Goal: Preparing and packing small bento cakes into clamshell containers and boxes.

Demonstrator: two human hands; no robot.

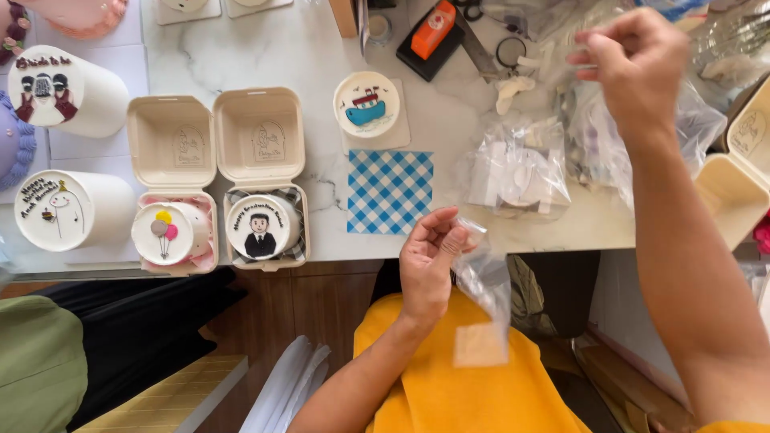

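Blue-and-white checked paper square beside white, grey-veined marble table.

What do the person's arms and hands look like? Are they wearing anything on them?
Both arms are bare from wrist to past the elbow. The left hand and right hand wear no gloves, rings, watch or bracelets that show. A bit of yellow sleeve peeks in at the right arm's top, matching the yellow clothing.
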